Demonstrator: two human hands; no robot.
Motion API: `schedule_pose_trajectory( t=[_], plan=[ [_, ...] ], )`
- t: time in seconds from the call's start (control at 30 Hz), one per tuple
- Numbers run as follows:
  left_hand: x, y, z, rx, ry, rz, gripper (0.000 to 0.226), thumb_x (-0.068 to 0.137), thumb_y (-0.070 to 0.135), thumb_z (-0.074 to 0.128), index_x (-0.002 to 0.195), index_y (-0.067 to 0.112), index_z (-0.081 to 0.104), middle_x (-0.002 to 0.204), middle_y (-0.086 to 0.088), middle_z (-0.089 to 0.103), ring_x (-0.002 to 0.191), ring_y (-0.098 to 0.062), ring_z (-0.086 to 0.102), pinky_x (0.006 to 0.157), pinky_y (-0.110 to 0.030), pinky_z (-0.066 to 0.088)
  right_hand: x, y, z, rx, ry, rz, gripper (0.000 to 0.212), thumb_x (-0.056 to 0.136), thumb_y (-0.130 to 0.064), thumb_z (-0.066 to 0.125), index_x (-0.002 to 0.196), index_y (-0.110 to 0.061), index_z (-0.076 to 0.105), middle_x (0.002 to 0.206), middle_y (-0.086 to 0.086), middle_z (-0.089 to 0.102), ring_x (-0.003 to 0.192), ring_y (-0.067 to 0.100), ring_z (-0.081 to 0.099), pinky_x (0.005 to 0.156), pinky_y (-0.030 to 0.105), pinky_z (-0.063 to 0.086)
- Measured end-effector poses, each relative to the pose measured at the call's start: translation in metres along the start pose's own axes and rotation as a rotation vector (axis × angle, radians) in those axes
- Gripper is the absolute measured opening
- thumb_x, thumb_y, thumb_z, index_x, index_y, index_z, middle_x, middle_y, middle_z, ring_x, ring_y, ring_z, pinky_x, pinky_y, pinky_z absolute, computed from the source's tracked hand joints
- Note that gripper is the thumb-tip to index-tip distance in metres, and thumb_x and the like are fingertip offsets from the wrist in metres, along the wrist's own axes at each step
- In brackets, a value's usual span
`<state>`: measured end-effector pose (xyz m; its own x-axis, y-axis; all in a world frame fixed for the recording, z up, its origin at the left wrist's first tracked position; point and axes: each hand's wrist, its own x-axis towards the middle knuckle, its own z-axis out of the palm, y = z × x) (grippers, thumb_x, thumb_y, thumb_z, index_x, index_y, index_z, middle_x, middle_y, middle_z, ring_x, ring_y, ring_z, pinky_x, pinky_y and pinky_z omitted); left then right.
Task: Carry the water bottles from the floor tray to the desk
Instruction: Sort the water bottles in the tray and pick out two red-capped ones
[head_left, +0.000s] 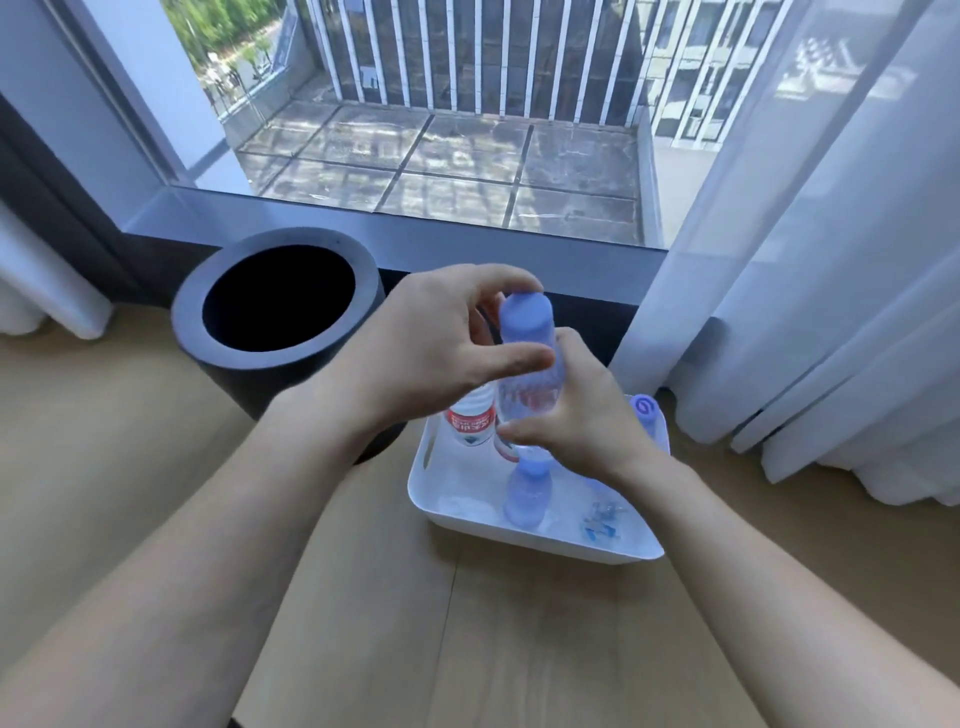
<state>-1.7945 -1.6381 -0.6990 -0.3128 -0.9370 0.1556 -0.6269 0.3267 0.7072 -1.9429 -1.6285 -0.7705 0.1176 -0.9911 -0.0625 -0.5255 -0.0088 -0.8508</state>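
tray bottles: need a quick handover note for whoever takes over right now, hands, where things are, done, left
Right hand grips the lifted bottle at its middle; left hand pinches its upper end.
It is above the white tray on the floor, beside a dark bin.
In the tray: a red-label bottle, a front bottle, a corner bottle at far right.
Done: none seen delivered; desk out of view.
Left: carry this one over, then the other three.

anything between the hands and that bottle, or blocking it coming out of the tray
Nothing visible. The right hand grips the held bottle at its middle, the left hand holds its top, and it is over the tray. The desk is not in view.
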Motion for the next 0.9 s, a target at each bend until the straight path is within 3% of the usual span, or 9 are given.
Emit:
schedule_pose_trajectory(
  t=[0.1, 0.2, 0.33, 0.4, 0.57, 0.67, 0.73, 0.9],
  plan=[
    [-0.003, -0.013, -0.005, 0.119, 0.006, -0.03, 0.025, 0.072, 0.029, 0.075, 0.094, 0.023, 0.065, 0.073, 0.01, 0.062, 0.063, -0.005, 0.054, 0.064, -0.014, 0.042, 0.002, -0.005, 0.004, -0.069, -0.101, 0.016, 0.065, 0.064, -0.016, 0.08, 0.116, -0.025, 0.042, 0.096, -0.013, 0.053, 0.084, 0.006, 0.055, 0.065, 0.013, 0.043],
    [-0.008, -0.036, 0.0, 0.233, -0.036, -0.095, 0.023, 0.072, 0.03, 0.071, 0.092, 0.021, 0.063, 0.074, 0.01, 0.06, 0.068, -0.008, 0.054, 0.069, -0.027, 0.046, 0.008, -0.004, -0.015, -0.037, -0.054, 0.1, 0.075, 0.069, -0.009, 0.075, 0.133, -0.019, 0.038, 0.116, -0.005, 0.05, 0.108, 0.012, 0.053, 0.087, 0.022, 0.041],
    [-0.01, -0.067, 0.016, 0.37, -0.154, -0.182, 0.024, 0.073, 0.034, 0.069, 0.092, 0.022, 0.06, 0.082, 0.006, 0.057, 0.077, -0.017, 0.053, 0.067, -0.026, 0.038, 0.01, 0.001, -0.041, 0.052, 0.115, 0.224, 0.046, 0.078, -0.001, 0.06, 0.121, -0.014, 0.052, 0.109, 0.005, 0.063, 0.094, 0.016, 0.06, 0.075, 0.02, 0.045],
    [-0.01, -0.08, 0.026, 0.416, -0.21, -0.203, 0.027, 0.073, 0.035, 0.068, 0.095, 0.021, 0.059, 0.085, 0.005, 0.056, 0.079, -0.018, 0.053, 0.068, -0.026, 0.038, 0.01, 0.005, -0.044, 0.027, 0.125, 0.245, 0.039, 0.078, -0.002, 0.059, 0.113, -0.018, 0.058, 0.101, 0.002, 0.065, 0.088, 0.015, 0.061, 0.068, 0.018, 0.048],
    [-0.014, -0.101, 0.061, 0.444, -0.354, -0.253, 0.03, 0.073, 0.031, 0.065, 0.1, 0.02, 0.057, 0.096, -0.002, 0.062, 0.083, -0.023, 0.055, 0.069, -0.03, 0.044, 0.012, 0.025, -0.056, -0.011, 0.194, 0.288, 0.031, 0.078, 0.0, 0.055, 0.101, -0.019, 0.063, 0.09, 0.001, 0.066, 0.071, 0.01, 0.058, 0.069, 0.024, 0.047],
    [-0.015, -0.108, 0.078, 0.468, -0.418, -0.273, 0.03, 0.074, 0.027, 0.063, 0.102, 0.018, 0.055, 0.1, -0.005, 0.061, 0.084, -0.023, 0.052, 0.068, -0.029, 0.04, 0.012, 0.044, -0.063, -0.08, 0.268, 0.336, 0.035, 0.077, 0.001, 0.056, 0.108, -0.013, 0.063, 0.096, 0.006, 0.066, 0.085, 0.019, 0.061, 0.076, 0.027, 0.047],
    [-0.016, -0.112, 0.086, 0.519, -0.467, -0.252, 0.029, 0.076, 0.024, 0.062, 0.103, 0.018, 0.054, 0.103, -0.006, 0.061, 0.084, -0.024, 0.05, 0.068, -0.028, 0.038, 0.011, 0.059, -0.063, -0.157, 0.288, 0.374, 0.043, 0.076, -0.003, 0.061, 0.117, -0.012, 0.059, 0.113, 0.011, 0.063, 0.101, 0.024, 0.06, 0.084, 0.03, 0.047],
    [-0.015, -0.114, 0.095, 0.598, -0.479, -0.237, 0.03, 0.078, 0.024, 0.058, 0.106, 0.019, 0.051, 0.108, -0.006, 0.061, 0.095, -0.028, 0.056, 0.071, -0.031, 0.041, 0.014, 0.09, -0.05, -0.226, 0.198, 0.468, 0.061, 0.079, -0.024, 0.066, 0.136, -0.014, 0.043, 0.137, 0.009, 0.05, 0.12, 0.027, 0.051, 0.098, 0.039, 0.044]
  ],
)
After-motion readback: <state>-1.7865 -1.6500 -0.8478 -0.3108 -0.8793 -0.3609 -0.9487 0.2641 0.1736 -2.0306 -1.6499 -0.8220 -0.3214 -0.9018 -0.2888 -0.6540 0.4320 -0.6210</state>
